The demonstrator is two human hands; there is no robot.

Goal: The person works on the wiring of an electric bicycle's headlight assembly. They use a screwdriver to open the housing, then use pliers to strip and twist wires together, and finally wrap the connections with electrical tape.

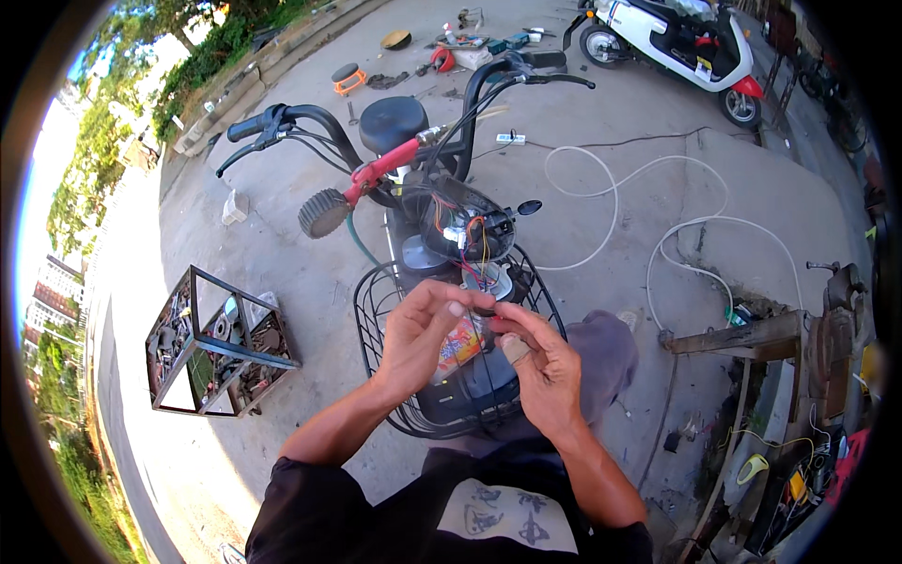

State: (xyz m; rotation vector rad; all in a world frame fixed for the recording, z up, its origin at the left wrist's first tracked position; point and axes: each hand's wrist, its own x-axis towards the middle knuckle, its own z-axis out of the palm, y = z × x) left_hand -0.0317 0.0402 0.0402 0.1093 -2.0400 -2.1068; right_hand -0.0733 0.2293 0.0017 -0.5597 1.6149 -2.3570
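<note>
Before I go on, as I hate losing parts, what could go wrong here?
The small dark piece between the left hand and right hand could slip and drop into the black basket below. The exposed wires just ahead might snag and pull loose.

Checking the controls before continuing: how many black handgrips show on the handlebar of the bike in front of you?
2: one handgrip at the picture's upper left, the other handgrip right of upper centre. Neither seems hidden.
</note>
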